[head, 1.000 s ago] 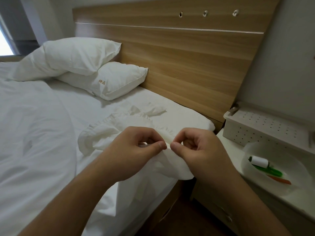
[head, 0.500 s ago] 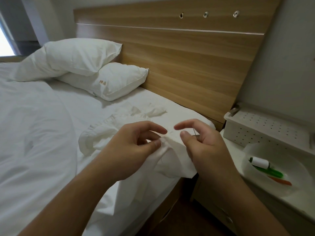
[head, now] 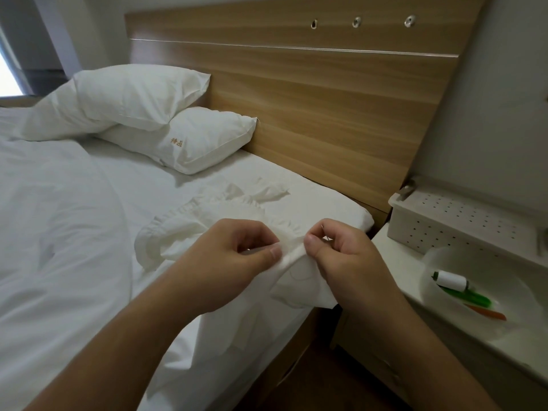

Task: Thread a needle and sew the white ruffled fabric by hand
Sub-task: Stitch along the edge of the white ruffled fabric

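Wide bed [head: 59,247] under smooth white cotton sheets, backed by a flat headboard of pale wood-grain laminate [head: 311,93] with three small metal-ringed holes near its top. Two plump white pillows [head: 139,93] stacked at the head, the lower one stitched with small gold characters. Right of the bed, a white bedside tabletop [head: 462,348] carrying a rectangular beige plastic box with a dotted perforated lid [head: 462,221] and a round translucent white plastic bowl [head: 504,321]; inside the bowl, a small cylindrical spool of white thread [head: 451,280] beside a green plastic tool [head: 468,298] and a thin orange one [head: 486,313].

White ruffled fabric [head: 207,221], soft and crumpled with a gathered frilly edge, spread over the bed's near corner and draping off the side.

Left hand [head: 225,262] pinching a raised fold of the fabric between thumb and curled fingers. Right hand [head: 353,262] curled tight, thumb and forefinger pinching the same fold just beside the left thumb. Needle too small to make out.

Half a second back, right forefinger extended and lifted clear of the cloth with a thin needle showing by it; now closed down onto the fold, hands nearly touching. Fabric edge bunched between both thumbs, the remainder trailing away behind the left hand.
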`<act>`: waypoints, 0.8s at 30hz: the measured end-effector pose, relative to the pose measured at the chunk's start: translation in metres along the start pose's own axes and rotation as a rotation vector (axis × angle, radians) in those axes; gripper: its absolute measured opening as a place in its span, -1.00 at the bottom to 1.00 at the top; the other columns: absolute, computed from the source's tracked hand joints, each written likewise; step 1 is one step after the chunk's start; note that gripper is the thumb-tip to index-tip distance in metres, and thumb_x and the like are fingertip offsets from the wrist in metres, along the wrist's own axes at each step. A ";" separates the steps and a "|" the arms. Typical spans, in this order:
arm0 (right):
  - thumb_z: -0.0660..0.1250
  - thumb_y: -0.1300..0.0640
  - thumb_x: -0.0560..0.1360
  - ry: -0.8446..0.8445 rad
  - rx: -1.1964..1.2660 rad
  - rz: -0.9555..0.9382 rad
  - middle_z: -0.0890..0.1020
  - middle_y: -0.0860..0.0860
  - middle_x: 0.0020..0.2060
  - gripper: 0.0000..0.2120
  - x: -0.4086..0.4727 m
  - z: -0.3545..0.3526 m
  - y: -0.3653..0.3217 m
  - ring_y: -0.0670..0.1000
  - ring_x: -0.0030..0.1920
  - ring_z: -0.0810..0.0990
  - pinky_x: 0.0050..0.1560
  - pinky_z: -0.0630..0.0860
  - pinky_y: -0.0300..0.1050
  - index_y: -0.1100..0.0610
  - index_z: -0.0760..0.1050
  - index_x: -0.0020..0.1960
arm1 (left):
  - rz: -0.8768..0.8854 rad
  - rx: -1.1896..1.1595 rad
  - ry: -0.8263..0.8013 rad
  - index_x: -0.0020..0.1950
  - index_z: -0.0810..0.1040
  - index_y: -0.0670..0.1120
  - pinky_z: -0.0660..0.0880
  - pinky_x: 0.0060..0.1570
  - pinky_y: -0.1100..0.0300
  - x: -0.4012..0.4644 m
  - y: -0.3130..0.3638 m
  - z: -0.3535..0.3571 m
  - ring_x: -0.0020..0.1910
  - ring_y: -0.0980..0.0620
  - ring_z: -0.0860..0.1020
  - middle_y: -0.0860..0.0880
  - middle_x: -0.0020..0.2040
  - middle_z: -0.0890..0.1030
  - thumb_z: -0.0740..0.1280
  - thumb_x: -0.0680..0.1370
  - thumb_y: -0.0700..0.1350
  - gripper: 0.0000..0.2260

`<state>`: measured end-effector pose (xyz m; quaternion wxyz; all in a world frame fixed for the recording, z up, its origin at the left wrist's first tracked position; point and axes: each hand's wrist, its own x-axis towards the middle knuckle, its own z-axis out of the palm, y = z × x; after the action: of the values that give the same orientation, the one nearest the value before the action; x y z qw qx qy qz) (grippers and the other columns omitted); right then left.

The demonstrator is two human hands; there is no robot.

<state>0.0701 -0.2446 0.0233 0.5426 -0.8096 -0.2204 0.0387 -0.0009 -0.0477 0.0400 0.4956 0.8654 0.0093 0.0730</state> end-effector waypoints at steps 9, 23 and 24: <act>0.33 0.07 0.64 0.053 -0.004 -0.039 0.64 0.04 -0.29 -0.93 -0.001 0.001 0.001 0.02 -0.24 0.62 -0.33 0.52 -0.10 -0.04 0.57 -0.02 | -0.019 -0.097 -0.041 -0.06 0.75 0.02 0.62 0.15 -0.22 -0.003 0.005 0.002 -0.04 -0.12 0.73 -0.03 -0.13 0.76 0.44 0.58 0.02 -0.87; 0.49 0.13 0.55 0.019 -0.039 -0.298 0.40 -0.07 -0.54 -0.92 -0.009 -0.002 -0.007 -0.12 -0.49 0.33 -0.46 0.29 -0.23 -0.02 0.62 -0.08 | 0.029 -0.071 -0.009 0.02 0.77 0.05 0.62 0.21 -0.27 -0.004 0.007 0.002 -0.01 -0.03 0.74 -0.01 -0.09 0.77 0.42 0.66 -0.15 -0.85; 0.48 0.14 0.55 0.032 -0.021 -0.291 0.41 -0.04 -0.53 -0.91 -0.009 -0.002 -0.007 -0.12 -0.49 0.34 -0.46 0.30 -0.21 -0.01 0.63 -0.10 | 0.026 -0.071 -0.006 0.02 0.77 0.05 0.62 0.21 -0.27 -0.004 0.007 0.002 -0.01 -0.03 0.74 -0.01 -0.09 0.78 0.42 0.66 -0.15 -0.85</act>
<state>0.0607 -0.2477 0.0287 0.5372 -0.7753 -0.3274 -0.0556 -0.0049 -0.0531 0.0444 0.5252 0.8474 -0.0059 0.0771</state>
